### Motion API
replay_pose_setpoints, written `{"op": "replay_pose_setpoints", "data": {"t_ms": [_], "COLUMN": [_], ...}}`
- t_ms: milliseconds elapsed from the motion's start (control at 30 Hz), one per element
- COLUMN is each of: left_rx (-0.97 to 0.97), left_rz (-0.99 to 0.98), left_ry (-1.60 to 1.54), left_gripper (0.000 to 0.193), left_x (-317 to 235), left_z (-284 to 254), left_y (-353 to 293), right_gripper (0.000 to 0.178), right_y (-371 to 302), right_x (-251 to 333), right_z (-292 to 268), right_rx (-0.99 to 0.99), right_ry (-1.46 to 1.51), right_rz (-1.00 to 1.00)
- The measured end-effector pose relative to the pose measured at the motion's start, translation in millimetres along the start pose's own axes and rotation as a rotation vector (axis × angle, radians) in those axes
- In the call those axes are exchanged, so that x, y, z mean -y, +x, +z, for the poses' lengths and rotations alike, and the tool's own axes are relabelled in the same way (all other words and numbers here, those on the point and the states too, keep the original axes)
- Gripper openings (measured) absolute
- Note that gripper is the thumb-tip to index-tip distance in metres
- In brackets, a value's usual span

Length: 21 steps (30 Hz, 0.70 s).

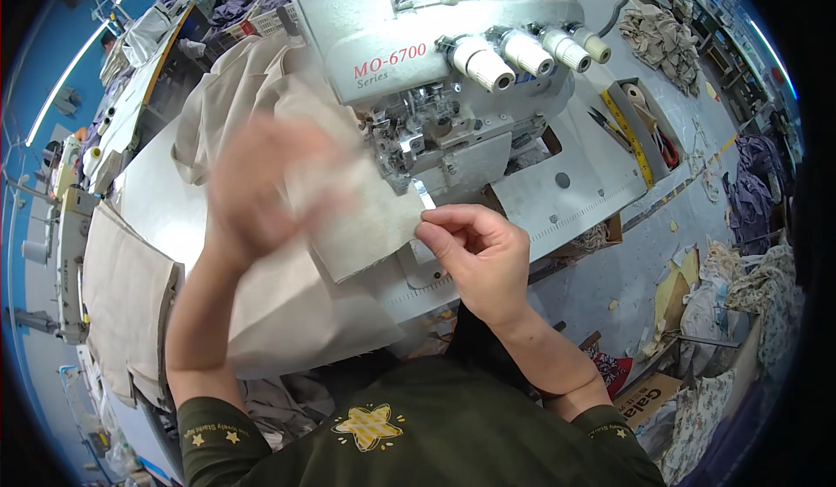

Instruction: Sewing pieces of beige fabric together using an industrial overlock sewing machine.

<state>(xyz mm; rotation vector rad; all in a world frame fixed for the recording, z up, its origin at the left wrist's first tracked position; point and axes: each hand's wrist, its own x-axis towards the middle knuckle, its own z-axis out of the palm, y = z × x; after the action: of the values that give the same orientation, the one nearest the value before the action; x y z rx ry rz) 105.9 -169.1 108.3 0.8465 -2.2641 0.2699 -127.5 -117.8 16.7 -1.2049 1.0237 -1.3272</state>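
Observation:
A white overlock sewing machine stands in front of me, with several cream tension knobs on its front. Beige fabric lies on the machine bed, its right edge beside the needle area. My right hand pinches a small white label between thumb and forefinger, just right of the fabric edge. Over the fabric, left of the needle area, my left hand is smeared by motion, and its fingers cannot be made out. More of the beige cloth bunches up behind that hand.
Stacked beige fabric pieces hang over the table's left side. On the right, a cardboard box holds a roll and tools, with black scissors and a yellow tape measure alongside. Fabric heaps and scraps surround the floor at right.

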Motion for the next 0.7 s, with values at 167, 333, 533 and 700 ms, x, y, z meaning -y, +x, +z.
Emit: {"op": "replay_pose_setpoints", "data": {"t_ms": [167,333,533,700], "left_rx": [0.237,0.213,0.241,0.290], "left_rz": [0.135,0.179,0.281,0.233], "left_ry": [0.140,0.185,0.320,0.336], "left_gripper": [0.033,0.032,0.027,0.032], "left_x": [-55,-60,-65,-65], "left_z": [10,5,4,0], "left_y": [-28,-31,-30,-24], "right_gripper": [0.016,0.032,0.036,0.035], "right_y": [-11,-1,5,7], "right_x": [-7,-10,-15,-11], "right_z": [-5,-8,-8,-8], "right_rx": [-0.056,-0.061,-0.051,-0.063], "right_ry": [-0.034,-0.577,-0.720,-0.745], "right_rz": [-0.117,-0.937,-0.984,-1.011]}}
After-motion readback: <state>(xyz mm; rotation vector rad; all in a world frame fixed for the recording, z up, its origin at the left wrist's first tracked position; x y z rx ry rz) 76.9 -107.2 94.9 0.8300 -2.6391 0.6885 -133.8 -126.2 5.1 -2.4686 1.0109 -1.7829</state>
